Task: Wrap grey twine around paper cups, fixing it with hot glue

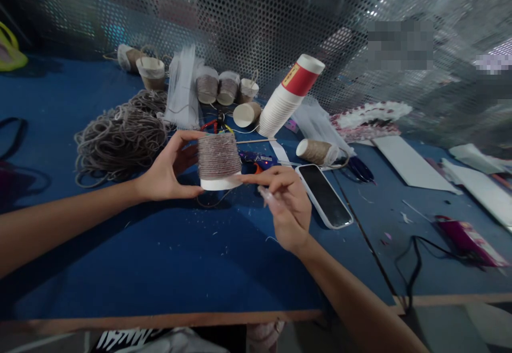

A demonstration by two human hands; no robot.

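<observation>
A paper cup (220, 161) wrapped in grey-brown cord is held up over the blue table, its bare white rim facing down. My left hand (170, 169) grips it from the left, thumb at the rim and fingers near the top. From the right, the index finger of my right hand (286, 198) touches the cup close to the rim. The right thumb is apart from the index finger and has a pale, translucent covering. A loose strand of cord (216, 203) hangs below the cup. Behind it lies a blue glue gun (260, 159) with an orange trigger.
Left stands a heap of grey cord (124, 137). Several wrapped cups (208, 83) line the back beside a leaning stack of paper cups (288, 94). A phone (326, 195), a wrapped cup on its side (318, 152) and white boards (416, 163) lie right. Perforated metal (248, 11) borders the back.
</observation>
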